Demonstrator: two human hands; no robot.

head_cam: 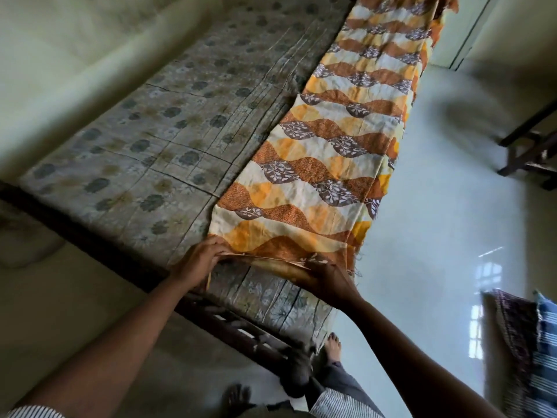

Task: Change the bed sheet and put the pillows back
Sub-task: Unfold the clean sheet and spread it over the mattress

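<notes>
A folded orange wave-print bed sheet [331, 146] lies lengthwise along the right side of the bare floral mattress [144, 131], its far end cut off at the top. The left hand [199, 260] and right hand [327, 280] hold its near edge, each grip clamped on the cloth. The right fingertips are hidden beneath it. What seem to be pillows [539, 342] are cropped at the right.

Honestly, nothing readable anywhere that I can see: no labels, brands or numbers. The bed sheet [331, 140] is only wave and leaf print, and the mattress [150, 131] just has faded flowers.
</notes>
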